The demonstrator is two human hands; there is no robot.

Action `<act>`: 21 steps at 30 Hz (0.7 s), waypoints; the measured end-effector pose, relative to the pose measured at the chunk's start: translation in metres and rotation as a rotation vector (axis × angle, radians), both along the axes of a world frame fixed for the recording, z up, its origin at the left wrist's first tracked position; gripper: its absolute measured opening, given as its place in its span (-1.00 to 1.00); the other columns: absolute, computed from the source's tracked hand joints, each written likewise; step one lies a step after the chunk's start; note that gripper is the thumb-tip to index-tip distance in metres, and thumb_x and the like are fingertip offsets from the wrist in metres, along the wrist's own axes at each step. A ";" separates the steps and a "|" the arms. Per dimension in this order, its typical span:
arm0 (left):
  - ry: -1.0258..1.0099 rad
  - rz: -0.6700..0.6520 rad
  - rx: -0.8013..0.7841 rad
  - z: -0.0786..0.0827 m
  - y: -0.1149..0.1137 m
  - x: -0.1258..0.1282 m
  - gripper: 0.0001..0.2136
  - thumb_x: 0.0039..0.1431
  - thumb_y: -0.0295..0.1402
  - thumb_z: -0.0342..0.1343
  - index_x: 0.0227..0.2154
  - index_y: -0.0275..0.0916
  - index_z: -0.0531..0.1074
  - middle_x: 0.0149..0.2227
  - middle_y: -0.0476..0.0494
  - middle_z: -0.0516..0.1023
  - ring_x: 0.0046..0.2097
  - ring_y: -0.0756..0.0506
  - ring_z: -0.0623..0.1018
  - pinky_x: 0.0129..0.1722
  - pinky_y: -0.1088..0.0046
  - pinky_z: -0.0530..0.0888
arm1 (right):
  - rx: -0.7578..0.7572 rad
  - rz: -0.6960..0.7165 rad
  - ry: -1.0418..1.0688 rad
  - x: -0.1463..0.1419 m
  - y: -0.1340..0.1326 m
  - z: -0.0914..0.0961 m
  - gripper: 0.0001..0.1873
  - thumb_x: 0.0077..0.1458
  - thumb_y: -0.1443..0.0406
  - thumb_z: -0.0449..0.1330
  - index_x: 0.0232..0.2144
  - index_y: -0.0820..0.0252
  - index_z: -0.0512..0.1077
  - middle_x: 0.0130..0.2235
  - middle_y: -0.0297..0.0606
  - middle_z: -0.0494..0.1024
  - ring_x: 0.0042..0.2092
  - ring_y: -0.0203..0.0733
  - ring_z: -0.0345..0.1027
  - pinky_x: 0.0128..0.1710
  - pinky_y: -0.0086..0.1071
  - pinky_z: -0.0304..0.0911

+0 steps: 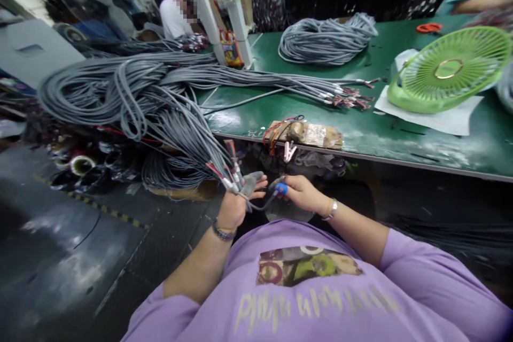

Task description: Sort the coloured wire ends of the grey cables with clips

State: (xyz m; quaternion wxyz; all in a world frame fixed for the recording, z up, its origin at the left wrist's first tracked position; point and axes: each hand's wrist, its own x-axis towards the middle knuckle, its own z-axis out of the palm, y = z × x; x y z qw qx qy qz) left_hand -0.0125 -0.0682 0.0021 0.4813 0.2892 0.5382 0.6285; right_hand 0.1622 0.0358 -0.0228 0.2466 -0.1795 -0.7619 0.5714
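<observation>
My left hand [235,207], with grey coverings on some digits, has a bunch of grey cables [200,133] in the crook of its thumb. Their stripped ends, with red and white wires, stick up beside it, and its other fingers stretch to the right. A single grey cable [261,207] curves from under that hand over to my right hand [302,192]. There the fingers pinch it, one wearing a blue finger cover [281,188]. The exact tip of this cable is hidden. Both hands are above my lap, in front of the table edge.
Long looped cables [92,91] hang off the green table's [256,104] left end. A cable coil [324,40], a green fan [449,69] and orange scissors [428,28] lie farther back. At the edge sit a taped board [320,135] and a pink clip [289,152]. Another person [174,16] is behind.
</observation>
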 end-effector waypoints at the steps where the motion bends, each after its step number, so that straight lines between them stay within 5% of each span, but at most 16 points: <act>1: 0.028 -0.031 -0.003 -0.003 0.009 0.011 -0.60 -0.03 -0.13 0.29 -0.17 -0.29 0.53 -0.18 -0.24 0.63 -0.24 -0.14 0.63 -0.35 0.43 0.56 | -0.044 0.012 0.022 -0.005 -0.003 0.004 -0.62 0.19 0.07 0.08 -0.46 0.25 0.43 -0.49 -0.30 0.46 -0.50 -0.36 0.27 -0.48 -0.46 0.23; 6: 0.176 -0.117 -0.090 -0.017 0.022 0.035 -0.64 0.06 -0.06 0.20 -0.34 -0.32 0.54 -0.56 -0.10 0.57 -0.56 -0.01 0.52 -0.57 0.53 0.45 | -0.379 -0.222 0.131 -0.007 -0.006 0.004 -0.66 -0.05 0.07 0.30 -0.40 0.22 0.38 -0.48 -0.36 0.45 -0.49 -0.35 0.27 -0.53 -0.49 0.18; 9: 0.205 -0.147 -0.127 -0.021 0.018 0.034 -0.64 0.06 -0.05 0.19 -0.45 -0.32 0.50 -0.61 -0.08 0.53 -0.60 0.02 0.49 -0.59 0.57 0.41 | -0.551 -0.294 0.155 -0.004 -0.003 -0.001 -0.61 -0.17 0.09 0.36 -0.41 0.23 0.36 -0.51 -0.41 0.41 -0.54 -0.41 0.19 -0.58 -0.50 0.13; 16: 0.151 -0.237 -0.187 -0.019 0.014 0.028 -0.68 -0.02 -0.11 0.28 -0.44 -0.31 0.47 -0.51 -0.10 0.58 -0.53 -0.03 0.55 -0.52 0.49 0.49 | -0.572 -0.204 0.128 -0.014 0.006 0.012 -0.63 -0.25 0.14 0.41 -0.50 0.27 0.39 -0.54 -0.43 0.38 -0.53 -0.43 0.14 -0.57 -0.51 0.07; 21: 0.077 -0.075 -0.153 -0.013 0.017 0.029 -0.70 -0.08 -0.15 0.31 -0.52 -0.32 0.45 -0.57 -0.06 0.54 -0.61 0.04 0.48 -0.64 0.59 0.37 | -0.631 -0.236 0.174 -0.019 0.004 0.012 -0.61 -0.22 0.10 0.39 -0.47 0.26 0.38 -0.55 -0.43 0.36 -0.55 -0.43 0.11 -0.58 -0.49 0.03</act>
